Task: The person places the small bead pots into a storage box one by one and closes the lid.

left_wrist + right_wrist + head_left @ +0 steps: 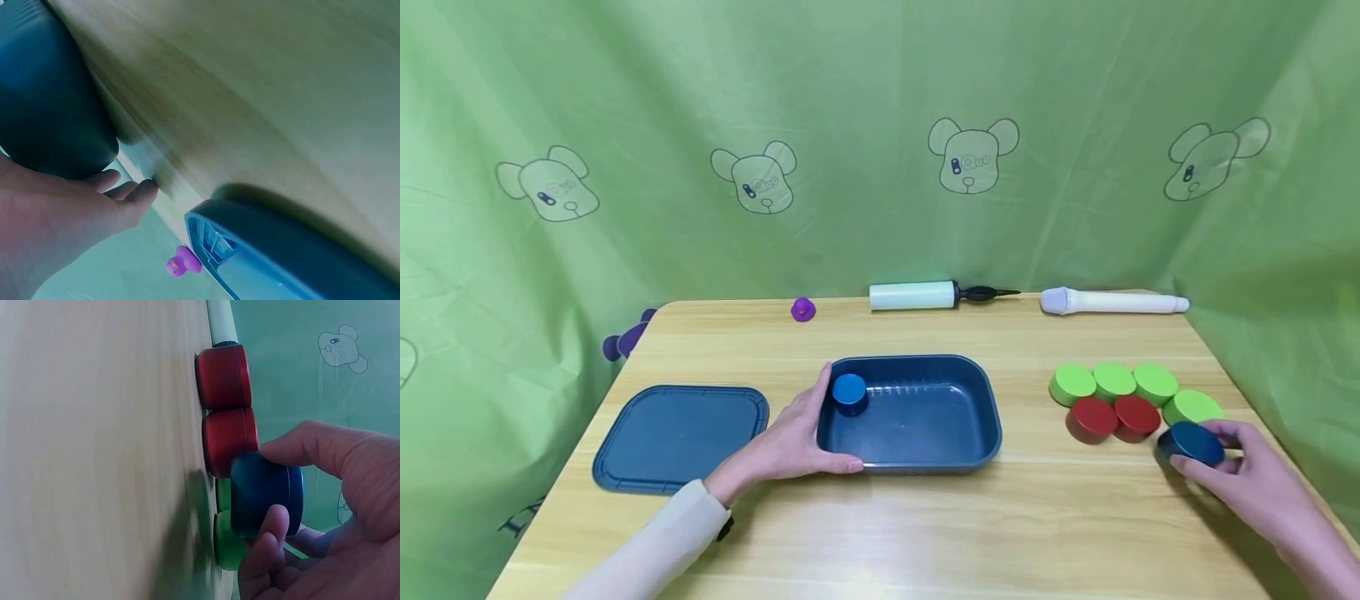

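Note:
My left hand (797,435) rests against the left side of a dark blue rectangular box (917,421), its thumb at the front rim and its fingers along the left edge. In the left wrist view these fingers lie fairly straight outside the box wall (50,94). A small blue round tin (850,393) stands in the box's back left corner. My right hand (1255,475) pinches a dark blue round tin (262,494) between thumb and fingers, held just off the table. Two red tins (1092,418) and several light green tins (1114,382) stand beside it.
A dark blue lid (681,437) lies left of the box. Along the back edge are a purple rubber duck (802,309), a hand pump (917,295) and a white microphone-shaped stick (1116,302). A green printed curtain (865,167) surrounds the wooden table (925,533).

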`<state>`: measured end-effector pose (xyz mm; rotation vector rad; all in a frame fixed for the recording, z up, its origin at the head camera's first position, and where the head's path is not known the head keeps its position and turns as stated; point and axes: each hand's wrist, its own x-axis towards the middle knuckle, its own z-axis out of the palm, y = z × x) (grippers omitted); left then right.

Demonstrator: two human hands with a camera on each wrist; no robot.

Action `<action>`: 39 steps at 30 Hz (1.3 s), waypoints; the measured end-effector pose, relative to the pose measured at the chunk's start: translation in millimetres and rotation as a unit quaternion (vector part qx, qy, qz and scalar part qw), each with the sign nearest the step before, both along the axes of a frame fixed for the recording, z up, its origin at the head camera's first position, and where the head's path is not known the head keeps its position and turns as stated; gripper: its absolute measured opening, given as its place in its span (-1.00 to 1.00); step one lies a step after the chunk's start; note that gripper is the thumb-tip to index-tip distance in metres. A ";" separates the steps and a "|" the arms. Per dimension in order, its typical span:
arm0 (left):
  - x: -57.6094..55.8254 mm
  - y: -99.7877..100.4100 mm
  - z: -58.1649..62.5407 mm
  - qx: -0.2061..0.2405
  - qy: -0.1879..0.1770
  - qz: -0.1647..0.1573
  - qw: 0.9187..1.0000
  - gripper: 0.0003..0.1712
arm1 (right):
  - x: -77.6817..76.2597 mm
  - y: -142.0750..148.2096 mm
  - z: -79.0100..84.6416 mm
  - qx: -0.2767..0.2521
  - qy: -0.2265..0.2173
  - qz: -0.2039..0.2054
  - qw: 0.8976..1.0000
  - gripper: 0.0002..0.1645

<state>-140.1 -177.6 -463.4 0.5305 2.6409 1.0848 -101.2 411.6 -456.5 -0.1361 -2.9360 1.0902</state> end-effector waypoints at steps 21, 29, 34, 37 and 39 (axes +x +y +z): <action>0.0 -0.7 -0.7 0.006 0.001 0.000 1.000 0.70 | -8.1 -18.2 37.6 0.005 0.016 -0.007 1.000 -0.05; -0.6 0.7 0.4 0.010 0.005 -0.003 1.000 0.70 | -13.5 -35.0 35.5 -0.038 0.047 -0.021 0.998 -0.13; -1.5 1.0 -0.7 0.009 0.006 -0.001 1.000 0.71 | -20.9 -46.8 35.7 -0.068 0.079 -0.014 0.994 -0.23; -1.3 0.6 -1.4 0.006 0.008 0.001 1.000 0.71 | -25.3 -55.2 36.8 -0.071 0.083 -0.004 0.994 -0.20; -0.8 0.1 -1.4 0.005 0.008 0.002 1.000 0.71 | -28.7 -60.6 37.8 -0.070 0.081 0.003 0.994 -0.18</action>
